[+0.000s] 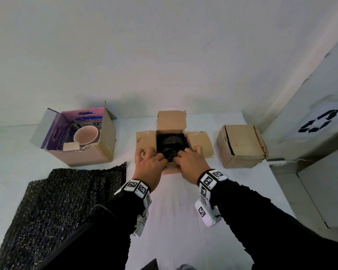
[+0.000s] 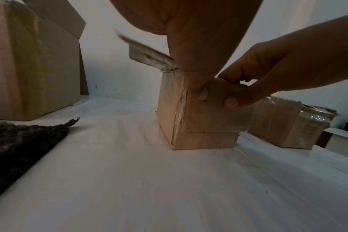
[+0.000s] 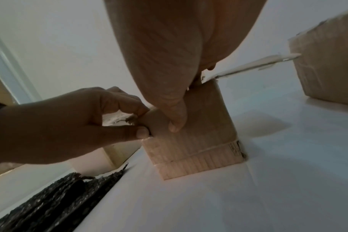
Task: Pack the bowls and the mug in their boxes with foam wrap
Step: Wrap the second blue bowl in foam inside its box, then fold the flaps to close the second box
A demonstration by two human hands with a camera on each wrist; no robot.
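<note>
A small cardboard box (image 1: 171, 121) stands open in the middle, its flaps spread out. Inside it lies a bundle in black foam wrap (image 1: 171, 142). My left hand (image 1: 150, 162) and right hand (image 1: 189, 160) both grip the box's near flap, which hangs down the front face. In the left wrist view each thumb presses the outside of that flap on the box (image 2: 199, 138); the fingers reach over the rim, hidden. The right wrist view shows my left hand (image 3: 69, 125) pinching the flap's corner. At the left, a pink mug (image 1: 86, 135) sits unwrapped in a larger printed box (image 1: 103, 151).
A closed cardboard box (image 1: 240, 145) stands to the right of the middle one. A sheet of black foam wrap (image 1: 66, 201) lies flat at the near left. A grey bin with a recycling symbol (image 1: 318, 123) borders the right side, and a wall runs behind the boxes.
</note>
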